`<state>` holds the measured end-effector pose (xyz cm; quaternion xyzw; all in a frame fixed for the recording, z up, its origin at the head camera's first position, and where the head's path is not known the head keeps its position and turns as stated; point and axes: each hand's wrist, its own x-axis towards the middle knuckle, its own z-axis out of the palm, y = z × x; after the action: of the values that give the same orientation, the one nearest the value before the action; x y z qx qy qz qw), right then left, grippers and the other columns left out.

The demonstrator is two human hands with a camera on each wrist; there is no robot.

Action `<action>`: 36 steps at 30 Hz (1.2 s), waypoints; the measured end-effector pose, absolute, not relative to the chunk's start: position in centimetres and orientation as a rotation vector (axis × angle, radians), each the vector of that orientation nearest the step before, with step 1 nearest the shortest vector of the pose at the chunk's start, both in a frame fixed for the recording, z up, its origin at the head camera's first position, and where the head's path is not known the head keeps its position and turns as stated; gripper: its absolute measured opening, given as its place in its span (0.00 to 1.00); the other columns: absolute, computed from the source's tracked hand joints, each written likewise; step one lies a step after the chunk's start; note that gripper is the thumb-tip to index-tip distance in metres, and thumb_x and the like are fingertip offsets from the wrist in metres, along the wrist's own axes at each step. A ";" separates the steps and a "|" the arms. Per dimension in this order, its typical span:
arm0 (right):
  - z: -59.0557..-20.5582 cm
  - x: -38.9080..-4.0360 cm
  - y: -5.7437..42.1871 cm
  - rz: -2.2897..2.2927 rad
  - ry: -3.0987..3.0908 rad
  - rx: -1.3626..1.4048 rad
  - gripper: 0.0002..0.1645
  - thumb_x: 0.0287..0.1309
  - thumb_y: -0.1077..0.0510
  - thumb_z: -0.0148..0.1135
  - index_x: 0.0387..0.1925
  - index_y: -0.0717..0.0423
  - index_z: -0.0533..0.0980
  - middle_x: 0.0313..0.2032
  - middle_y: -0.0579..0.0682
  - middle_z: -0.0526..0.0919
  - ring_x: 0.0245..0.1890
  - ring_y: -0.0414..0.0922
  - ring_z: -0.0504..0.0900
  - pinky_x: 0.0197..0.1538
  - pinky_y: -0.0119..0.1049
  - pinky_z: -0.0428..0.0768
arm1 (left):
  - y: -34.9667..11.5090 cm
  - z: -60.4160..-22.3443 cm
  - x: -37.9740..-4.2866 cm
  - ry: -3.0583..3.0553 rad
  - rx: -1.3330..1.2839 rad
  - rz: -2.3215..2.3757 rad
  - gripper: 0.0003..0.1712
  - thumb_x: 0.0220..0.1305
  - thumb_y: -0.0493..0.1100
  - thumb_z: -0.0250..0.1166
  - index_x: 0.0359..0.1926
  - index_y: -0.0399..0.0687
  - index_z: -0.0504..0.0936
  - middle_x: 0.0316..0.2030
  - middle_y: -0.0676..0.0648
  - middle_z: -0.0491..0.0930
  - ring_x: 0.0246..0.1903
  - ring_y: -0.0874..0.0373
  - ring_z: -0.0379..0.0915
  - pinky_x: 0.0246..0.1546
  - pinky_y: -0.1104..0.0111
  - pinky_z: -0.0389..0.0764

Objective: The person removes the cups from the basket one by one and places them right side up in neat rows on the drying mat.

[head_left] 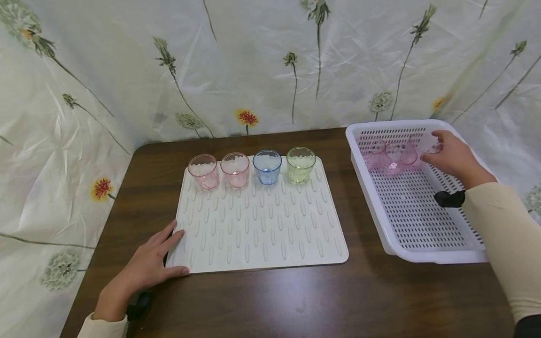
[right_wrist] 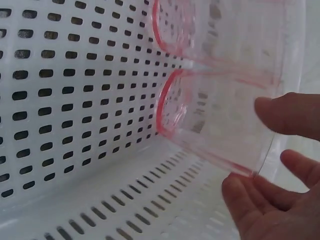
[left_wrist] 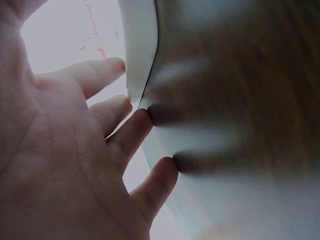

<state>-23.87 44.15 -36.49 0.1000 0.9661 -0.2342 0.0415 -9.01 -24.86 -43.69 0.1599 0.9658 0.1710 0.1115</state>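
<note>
My right hand (head_left: 454,157) reaches into the back right of a white perforated basket (head_left: 382,230). Its thumb and fingers are at the rim of a clear pink glass (right_wrist: 220,120), pinching it from two sides. Beside that one, more pink glasses (head_left: 401,154) stand together inside the basket. The left hand (head_left: 145,265) rests with spread fingers on the left edge of a white ribbed mat (head_left: 262,234); the left wrist view shows fingertips at the mat's edge. Along the mat's back edge stand two pink glasses (head_left: 204,172), a blue glass (head_left: 267,168) and a green glass (head_left: 300,165), all upright.
The dark wooden table (head_left: 296,300) carries the mat and, to its right, the basket. A floral sheet (head_left: 253,70) hangs behind the table and along the left side. The basket's raised walls surround the right hand.
</note>
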 end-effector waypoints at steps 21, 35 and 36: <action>-38.4 -25.9 46.5 -1.040 2.576 0.224 0.68 0.63 0.36 0.60 0.76 0.57 0.23 0.76 0.73 0.39 0.70 0.76 0.52 0.67 0.73 0.54 | -25.0 -43.5 -9.0 2.830 0.477 0.501 0.55 0.49 0.67 0.73 0.71 0.43 0.67 0.76 0.35 0.54 0.70 0.31 0.56 0.59 0.33 0.66; -39.3 -25.6 46.4 -1.151 2.569 0.240 0.66 0.64 0.38 0.61 0.77 0.56 0.25 0.76 0.73 0.39 0.72 0.74 0.52 0.69 0.71 0.55 | -24.8 -43.4 -8.9 2.820 0.468 0.501 0.55 0.50 0.67 0.72 0.72 0.43 0.66 0.76 0.35 0.53 0.71 0.32 0.56 0.59 0.33 0.65; -39.3 -25.6 46.4 -1.157 2.568 0.238 0.66 0.64 0.38 0.61 0.77 0.57 0.25 0.76 0.73 0.39 0.72 0.74 0.51 0.69 0.71 0.55 | -24.8 -43.5 -8.9 2.820 0.473 0.498 0.55 0.50 0.66 0.72 0.72 0.43 0.66 0.76 0.35 0.54 0.70 0.31 0.56 0.59 0.33 0.65</action>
<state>-25.56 46.42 -39.31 0.0833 0.8973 -0.4041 0.1568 -8.91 -24.80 -43.47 0.1618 0.9646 0.1705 0.1194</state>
